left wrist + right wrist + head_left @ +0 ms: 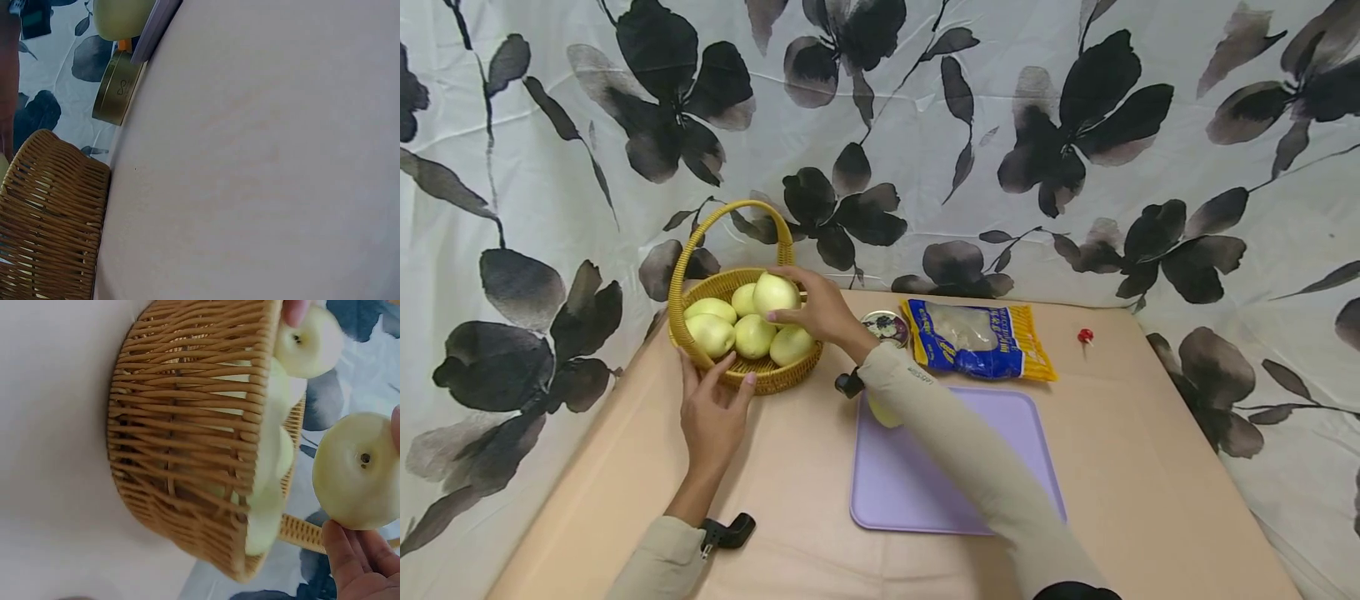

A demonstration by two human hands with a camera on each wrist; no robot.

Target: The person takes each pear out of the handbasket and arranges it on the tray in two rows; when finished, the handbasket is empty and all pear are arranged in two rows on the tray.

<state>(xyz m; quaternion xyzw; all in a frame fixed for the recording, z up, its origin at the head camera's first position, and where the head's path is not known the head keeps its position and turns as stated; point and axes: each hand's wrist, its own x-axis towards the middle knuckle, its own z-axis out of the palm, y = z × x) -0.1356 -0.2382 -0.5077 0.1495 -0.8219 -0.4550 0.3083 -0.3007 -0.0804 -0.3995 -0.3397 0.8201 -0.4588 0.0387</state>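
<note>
Seven pale fruits [711, 335] are visible: five in one wicker basket [775, 382], one partly hidden on one purple tray [925, 492], and one held fruit [775, 292] above the basket's rim, pinched between the right grip's [823, 308] thumb and fingers. The left grip [711, 417], fingers spread, touches the basket's near side. One tin [883, 327] and one bag [973, 337] share the desk [797, 483].
</note>
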